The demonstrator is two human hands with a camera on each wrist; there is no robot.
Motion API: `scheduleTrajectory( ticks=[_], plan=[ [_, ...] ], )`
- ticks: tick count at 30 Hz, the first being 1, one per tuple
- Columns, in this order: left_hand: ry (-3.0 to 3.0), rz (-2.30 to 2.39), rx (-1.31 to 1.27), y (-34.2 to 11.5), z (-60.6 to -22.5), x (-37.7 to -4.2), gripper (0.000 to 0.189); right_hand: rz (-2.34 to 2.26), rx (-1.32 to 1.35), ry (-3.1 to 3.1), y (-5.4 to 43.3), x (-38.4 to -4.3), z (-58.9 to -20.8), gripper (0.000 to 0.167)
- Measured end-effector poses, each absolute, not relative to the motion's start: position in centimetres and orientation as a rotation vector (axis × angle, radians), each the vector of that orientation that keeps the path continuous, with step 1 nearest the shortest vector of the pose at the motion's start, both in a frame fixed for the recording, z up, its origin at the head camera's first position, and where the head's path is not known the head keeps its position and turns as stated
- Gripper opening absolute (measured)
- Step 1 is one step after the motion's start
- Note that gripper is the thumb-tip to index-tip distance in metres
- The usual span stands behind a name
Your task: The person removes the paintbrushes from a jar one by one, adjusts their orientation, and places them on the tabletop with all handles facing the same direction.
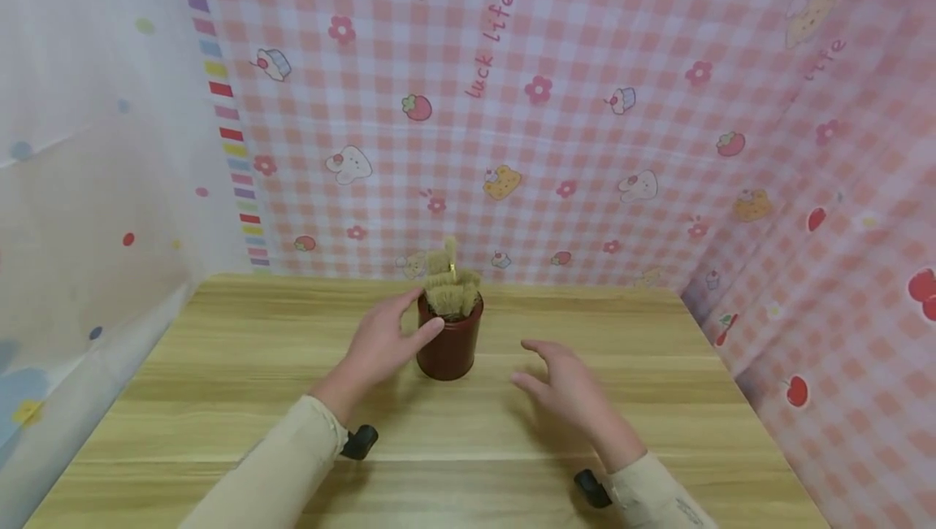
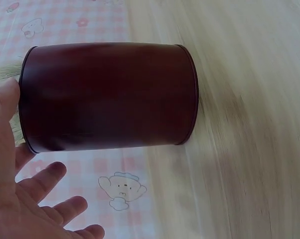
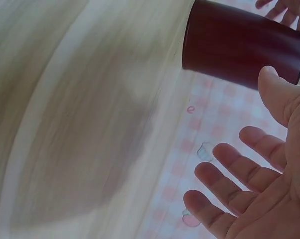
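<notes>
A dark red-brown pot (image 1: 448, 350) stands upright on the wooden table, with a beige, bristly plant-like top (image 1: 451, 292) rising from it. My left hand (image 1: 383, 334) is at the pot's left side and holds its upper rim, thumb in front and index finger toward the back. In the left wrist view, the other fingers (image 2: 73, 209) spread away from the pot's wall. To the right of the pot and apart from it, my right hand (image 1: 566, 383) hovers over the table, palm turned toward the pot. Its loosely bent fingers (image 3: 234, 172) hold nothing.
The pale wooden table (image 1: 600, 318) runs back to a pink checked cloth (image 1: 453, 131) hung behind it. Another checked cloth (image 1: 841, 269) hangs on the right, and a white patterned one (image 1: 95, 188) on the left. Black wrist devices (image 1: 360, 442) sit below both sleeves.
</notes>
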State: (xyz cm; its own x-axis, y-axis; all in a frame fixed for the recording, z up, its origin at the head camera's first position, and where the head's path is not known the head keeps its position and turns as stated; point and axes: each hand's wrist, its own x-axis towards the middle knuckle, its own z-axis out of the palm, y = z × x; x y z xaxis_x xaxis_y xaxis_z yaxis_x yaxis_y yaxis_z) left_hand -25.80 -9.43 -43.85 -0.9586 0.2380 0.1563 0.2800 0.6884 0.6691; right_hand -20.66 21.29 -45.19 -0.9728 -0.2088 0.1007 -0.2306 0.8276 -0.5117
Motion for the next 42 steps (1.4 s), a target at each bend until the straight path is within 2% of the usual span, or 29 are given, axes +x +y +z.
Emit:
scheduleTrajectory(
  ticks=[10, 25, 34, 42],
  plan=[
    [-2.84, -1.316, -0.34, -9.0, -43.9, -26.1, 0.088, 0.911, 0.416, -2.905, 19.2, -21.8, -44.4, 0.058],
    [-2.749, -1.562, -0.234, -8.4, -45.1, -26.5, 0.088, 1.186, 0.415, -2.764, 16.1, -24.4, -39.0, 0.06],
    [-2.751, -1.567, -0.217, -8.5, -45.1, -26.1, 0.086, 1.216, 0.415, -2.731, 14.4, -25.5, -38.8, 0.052],
    [-2.753, -1.585, -0.225, -8.6, -44.9, -25.6, 0.085, 1.242, 0.336, -2.754, 13.6, -25.4, -38.9, 0.053]
  ],
)
